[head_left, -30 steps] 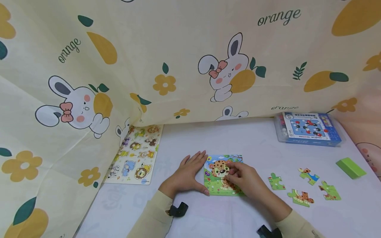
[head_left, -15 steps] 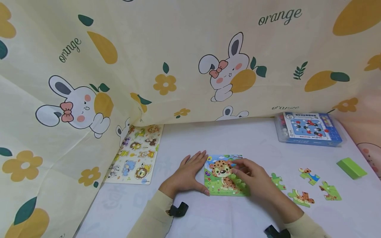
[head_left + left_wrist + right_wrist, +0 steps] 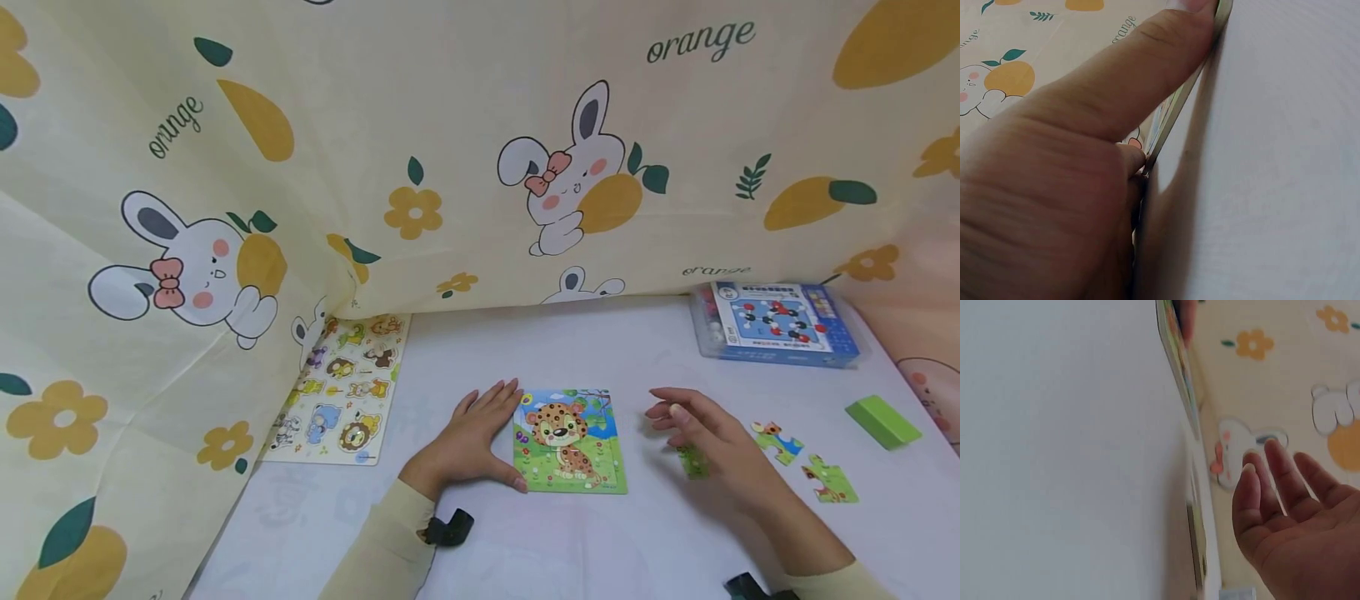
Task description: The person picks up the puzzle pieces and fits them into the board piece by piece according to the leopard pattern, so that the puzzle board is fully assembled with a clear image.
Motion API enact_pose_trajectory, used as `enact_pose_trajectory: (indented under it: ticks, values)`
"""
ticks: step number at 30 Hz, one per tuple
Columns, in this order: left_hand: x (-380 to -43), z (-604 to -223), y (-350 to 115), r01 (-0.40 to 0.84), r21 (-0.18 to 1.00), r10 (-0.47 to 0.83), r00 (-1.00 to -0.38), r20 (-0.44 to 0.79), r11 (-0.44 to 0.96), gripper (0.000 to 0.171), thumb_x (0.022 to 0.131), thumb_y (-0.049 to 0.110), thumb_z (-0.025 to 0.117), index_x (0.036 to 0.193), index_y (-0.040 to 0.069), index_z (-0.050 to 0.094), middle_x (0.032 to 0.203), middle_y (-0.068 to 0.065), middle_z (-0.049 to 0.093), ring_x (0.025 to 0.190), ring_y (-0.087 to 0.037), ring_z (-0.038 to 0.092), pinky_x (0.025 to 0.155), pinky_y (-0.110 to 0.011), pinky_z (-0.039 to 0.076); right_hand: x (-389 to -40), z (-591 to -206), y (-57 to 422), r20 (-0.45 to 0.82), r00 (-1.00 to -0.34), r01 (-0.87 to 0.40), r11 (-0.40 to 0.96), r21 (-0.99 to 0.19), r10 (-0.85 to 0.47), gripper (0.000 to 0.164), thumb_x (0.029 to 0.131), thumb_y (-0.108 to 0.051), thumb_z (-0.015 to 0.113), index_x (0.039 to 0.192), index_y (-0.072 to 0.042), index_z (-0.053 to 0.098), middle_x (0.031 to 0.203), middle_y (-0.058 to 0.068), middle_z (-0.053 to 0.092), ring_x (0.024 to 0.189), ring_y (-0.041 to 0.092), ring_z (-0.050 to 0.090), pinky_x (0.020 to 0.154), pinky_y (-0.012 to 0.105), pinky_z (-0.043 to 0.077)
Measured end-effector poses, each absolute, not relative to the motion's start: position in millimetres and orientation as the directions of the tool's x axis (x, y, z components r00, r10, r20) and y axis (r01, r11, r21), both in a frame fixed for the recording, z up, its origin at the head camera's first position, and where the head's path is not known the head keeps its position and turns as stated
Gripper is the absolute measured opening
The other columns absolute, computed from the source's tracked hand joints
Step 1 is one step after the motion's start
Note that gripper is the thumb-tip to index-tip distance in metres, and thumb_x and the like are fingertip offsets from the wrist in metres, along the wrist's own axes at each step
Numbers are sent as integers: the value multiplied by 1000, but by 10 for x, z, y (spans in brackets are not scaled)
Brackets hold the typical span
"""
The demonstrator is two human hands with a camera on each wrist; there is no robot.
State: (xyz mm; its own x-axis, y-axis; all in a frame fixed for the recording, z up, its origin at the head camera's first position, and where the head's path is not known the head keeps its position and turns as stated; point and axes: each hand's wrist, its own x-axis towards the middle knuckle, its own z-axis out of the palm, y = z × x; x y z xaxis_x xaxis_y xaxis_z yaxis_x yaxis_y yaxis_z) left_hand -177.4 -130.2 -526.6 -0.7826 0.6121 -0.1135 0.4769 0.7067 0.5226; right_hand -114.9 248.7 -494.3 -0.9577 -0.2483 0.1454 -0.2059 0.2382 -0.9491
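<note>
A square leopard puzzle board [image 3: 570, 446] lies flat on the white tablecloth in the head view. My left hand [image 3: 468, 442] rests along its left side, fingers straight and thumb spread to the lower corner. The left wrist view shows the thumb [image 3: 1147, 69] against the board's thin edge [image 3: 1175, 112]. Right of the board, my right hand [image 3: 723, 446] is raised with loosely bent fingers, nothing in them. A green puzzle piece [image 3: 692, 463] is partly covered beneath it. Its empty fingers [image 3: 1288, 481] also appear in the right wrist view, beside a piece lying on the cloth [image 3: 1196, 544].
Farther right lie a blue-and-orange puzzle piece [image 3: 782, 442], a green one [image 3: 831, 479] and a green block [image 3: 883, 422]. A clear case with a molecule-model label [image 3: 776, 325] stands at the back right. An animal sticker sheet [image 3: 341, 408] is left, partly under the rabbit-print curtain [image 3: 450, 108].
My right hand has lifted off the board and moved right, over the loose pieces, covering one of them fully. The left hand has stayed at the board's left side.
</note>
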Motion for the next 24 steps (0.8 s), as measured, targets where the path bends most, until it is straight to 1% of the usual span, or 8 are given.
enact_pose_trajectory:
  ticks: [3,6,8,9,13,19,22,24]
  values:
    - [-1771,-5255,-1301,473,526,611,-783,-117,707,143,68,68,97,176,14,20,181,6,8,165,-15,-1,131,-48,-5,-1115,-4924,2648,177,-952,-230,203,-952,-251,44,121,-17,30,155,1,52,132,16,69,117,18,68,91,24,58]
    - [-1770,-5252,-1301,473,525,610,-784,-116,708,143,68,68,97,176,14,21,181,6,8,165,-15,-1,131,-47,-5,-1079,-4893,2784,178,-952,-227,182,-957,-249,51,122,-23,22,159,-5,50,137,17,66,122,20,65,96,24,56]
    - [-1771,-5253,-1299,473,524,609,-785,-114,708,143,68,68,97,176,14,21,181,6,9,165,-15,-1,131,-47,-5,-1058,-4877,2868,161,-959,-205,175,-963,-234,53,121,-29,20,161,-10,49,140,15,65,125,19,63,97,22,54]
    - [-1772,-5254,-1299,474,522,609,-785,-114,709,143,68,69,97,176,14,21,181,6,9,165,-15,-1,131,-47,-5,-1050,-4871,2910,153,-963,-193,171,-966,-224,54,121,-31,20,162,-13,49,141,14,65,126,18,63,97,22,54]
    - [-1774,-5262,-1300,472,525,608,-786,-114,708,143,68,69,97,176,14,21,181,6,8,165,-15,-1,131,-47,-5,-1034,-4889,3102,133,-972,-155,102,-983,-193,53,121,-34,20,163,-17,47,145,8,64,130,17,62,100,20,52]
    - [-1775,-5264,-1300,474,526,612,-782,-118,706,143,68,69,96,176,15,20,181,8,7,165,-14,-2,131,-47,-5,-997,-4994,3388,137,-986,-135,-32,-990,-93,51,121,-30,21,162,-18,49,143,1,65,130,15,58,99,20,49]
    - [-1771,-5260,-1299,472,527,612,-782,-121,707,143,68,69,96,176,15,20,181,8,7,165,-13,-2,131,-47,-5,-986,-5041,3493,147,-989,-147,-1,-989,-10,49,121,-27,26,163,-19,50,142,-3,65,130,12,56,97,17,47]
    - [-1769,-5262,-1298,470,528,610,-783,-121,708,143,68,69,97,176,14,20,181,8,7,165,-13,-2,131,-47,-5,-981,-5070,3548,158,-986,-153,105,-983,44,47,121,-27,30,164,-20,49,140,-8,64,128,9,56,95,14,47]
